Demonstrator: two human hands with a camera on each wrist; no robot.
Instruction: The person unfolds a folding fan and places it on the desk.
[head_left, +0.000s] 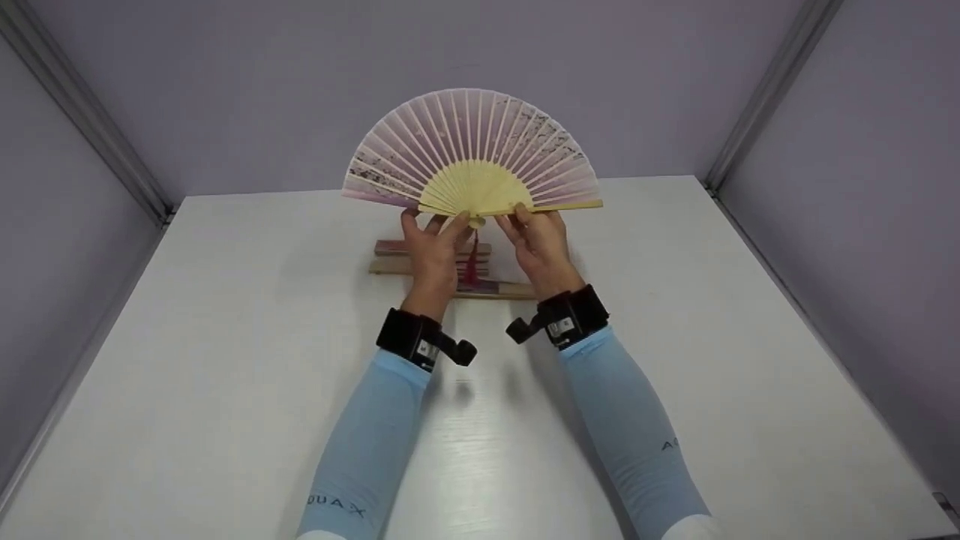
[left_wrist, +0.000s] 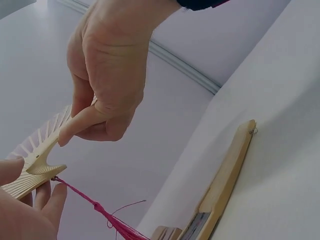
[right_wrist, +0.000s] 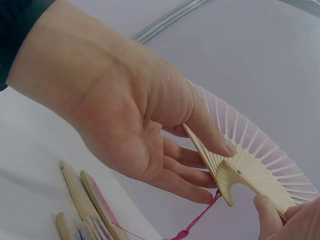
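Note:
A pink paper fan (head_left: pixel 474 150) with pale bamboo ribs is spread wide open and held upright above the white table (head_left: pixel 225 360). My left hand (head_left: pixel 431 244) pinches the fan's left guard stick near the pivot between thumb and fingers. My right hand (head_left: pixel 534 238) pinches the right guard stick (right_wrist: pixel 207 150) the same way. A red tassel (head_left: pixel 472 262) hangs from the pivot (right_wrist: pixel 239 172) between the hands. In the left wrist view the left thumb (left_wrist: pixel 82 125) presses on the fan's bamboo stick (left_wrist: pixel 42 155).
Several folded fans (head_left: pixel 450 270) lie on the table right under the hands; one folded fan (left_wrist: pixel 225 180) shows in the left wrist view. Purple walls (head_left: pixel 225 90) close in the table at the back and both sides.

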